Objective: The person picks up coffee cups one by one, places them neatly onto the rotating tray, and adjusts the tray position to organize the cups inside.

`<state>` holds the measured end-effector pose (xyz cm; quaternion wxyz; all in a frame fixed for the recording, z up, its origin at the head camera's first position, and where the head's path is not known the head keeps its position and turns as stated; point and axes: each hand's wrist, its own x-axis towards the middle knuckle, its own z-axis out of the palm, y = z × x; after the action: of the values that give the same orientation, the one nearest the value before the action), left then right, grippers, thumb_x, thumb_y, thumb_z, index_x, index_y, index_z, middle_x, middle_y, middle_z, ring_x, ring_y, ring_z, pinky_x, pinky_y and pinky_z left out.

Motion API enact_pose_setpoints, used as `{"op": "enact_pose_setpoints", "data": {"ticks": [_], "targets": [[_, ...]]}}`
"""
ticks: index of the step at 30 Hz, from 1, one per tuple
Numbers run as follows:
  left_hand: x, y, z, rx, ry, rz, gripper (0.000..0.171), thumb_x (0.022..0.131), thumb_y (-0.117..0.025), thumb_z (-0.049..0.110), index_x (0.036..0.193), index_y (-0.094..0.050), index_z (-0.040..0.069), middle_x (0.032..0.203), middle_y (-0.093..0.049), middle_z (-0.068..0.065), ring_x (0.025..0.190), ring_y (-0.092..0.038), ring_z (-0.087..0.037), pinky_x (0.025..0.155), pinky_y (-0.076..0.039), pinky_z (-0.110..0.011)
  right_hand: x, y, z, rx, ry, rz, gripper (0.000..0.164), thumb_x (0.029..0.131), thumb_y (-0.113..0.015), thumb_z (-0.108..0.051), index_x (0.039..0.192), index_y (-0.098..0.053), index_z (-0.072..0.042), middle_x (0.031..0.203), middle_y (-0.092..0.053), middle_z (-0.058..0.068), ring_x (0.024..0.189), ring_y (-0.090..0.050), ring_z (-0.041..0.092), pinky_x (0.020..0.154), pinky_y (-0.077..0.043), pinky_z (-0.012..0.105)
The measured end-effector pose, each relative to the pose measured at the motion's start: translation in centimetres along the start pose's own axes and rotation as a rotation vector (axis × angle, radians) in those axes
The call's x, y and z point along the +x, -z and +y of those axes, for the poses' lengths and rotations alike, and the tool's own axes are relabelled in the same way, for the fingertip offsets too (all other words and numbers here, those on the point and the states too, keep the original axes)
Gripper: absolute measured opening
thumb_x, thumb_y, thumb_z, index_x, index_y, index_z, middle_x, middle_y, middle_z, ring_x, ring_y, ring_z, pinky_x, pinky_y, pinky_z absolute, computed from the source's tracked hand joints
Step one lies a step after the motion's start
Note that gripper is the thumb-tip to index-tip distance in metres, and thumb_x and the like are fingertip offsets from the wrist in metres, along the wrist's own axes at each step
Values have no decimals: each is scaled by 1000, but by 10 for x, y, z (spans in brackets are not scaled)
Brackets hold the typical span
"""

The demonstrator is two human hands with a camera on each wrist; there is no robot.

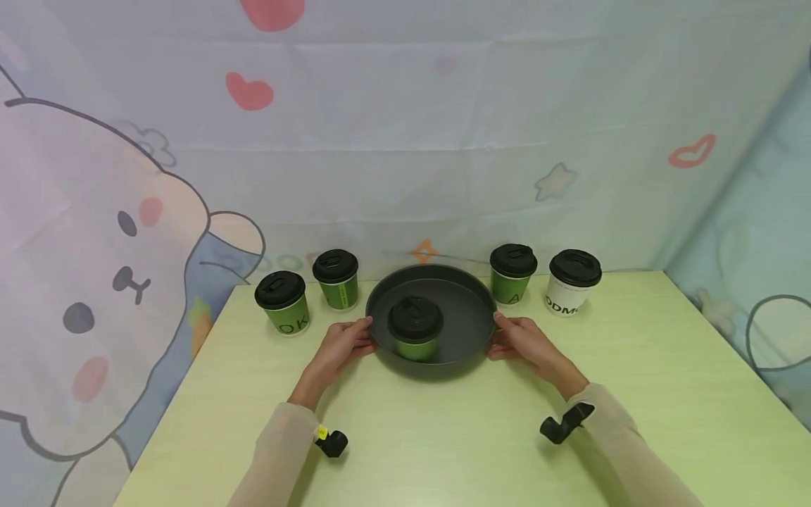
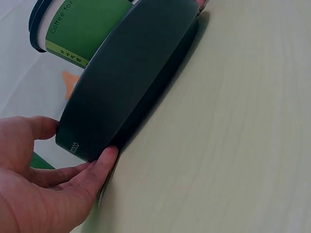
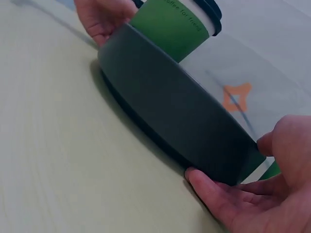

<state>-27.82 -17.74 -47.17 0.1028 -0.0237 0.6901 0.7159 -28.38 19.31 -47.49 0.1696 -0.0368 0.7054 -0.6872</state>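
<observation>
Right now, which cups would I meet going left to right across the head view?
Green cup marked OK, green cup with a yellowish strip, middle green cup in the dark pan, green cup marked A, white cup.

Three green cups [image 1: 293,315], white cup [image 1: 564,294] on pale table [image 1: 659,380]; cartoon animal [image 1: 70,225], red hearts [image 1: 250,94] on backdrop [image 1: 393,105] behind

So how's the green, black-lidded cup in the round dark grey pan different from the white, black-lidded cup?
The green, black-lidded cup sits inside the round dark grey pan; the white, black-lidded cup stands on the pale table. The green cup shows small dark lettering in the wrist views; the white cup shows big dark letters. Both are lidded.
</observation>
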Motion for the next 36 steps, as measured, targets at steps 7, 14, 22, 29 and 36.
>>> {"op": "enact_pose_setpoints", "data": {"ticks": [7, 14, 22, 29, 36], "targets": [[-3, 1, 0, 4, 10, -7, 54, 110, -53, 28, 140, -50, -17, 121, -62, -22, 102, -66, -21, 97, -57, -32, -3, 5, 1, 117, -23, -90, 45, 111, -49, -27, 116, -55, 18, 89, -68, 14, 80, -73, 19, 83, -63, 33], [-3, 2, -1, -7, 5, -3, 52, 110, -52, 28, 138, -52, -16, 118, -64, -20, 99, -66, -19, 95, -58, -31, -4, 12, 4, 145, -62, -179, 38, 110, -54, -22, 111, -59, 16, 96, -71, 19, 87, -75, 24, 88, -62, 37], [-2, 1, -1, -7, -1, -14, 52, 110, -52, 28, 137, -53, -17, 118, -64, -21, 98, -66, -19, 95, -58, -31, 0, 9, 1, 90, -32, -56, 52, 111, -51, -34, 125, -50, 17, 94, -63, 11, 83, -70, 17, 85, -62, 33], [0, 2, -1, -19, 0, -11, 51, 110, -52, 27, 137, -53, -17, 117, -63, -20, 96, -65, -18, 94, -58, -31, 1, 14, 0, 150, -67, -146, 37, 110, -52, -24, 112, -58, 13, 97, -69, 17, 86, -73, 22, 88, -62, 37], [-1, 3, -1, -7, 7, -13, 50, 111, -50, 26, 136, -52, -17, 115, -61, -18, 93, -64, -16, 91, -59, -29, 2, 17, 2, 205, -79, -150, 38, 110, -53, -23, 115, -58, 14, 98, -69, 18, 89, -74, 24, 91, -61, 38]]}}
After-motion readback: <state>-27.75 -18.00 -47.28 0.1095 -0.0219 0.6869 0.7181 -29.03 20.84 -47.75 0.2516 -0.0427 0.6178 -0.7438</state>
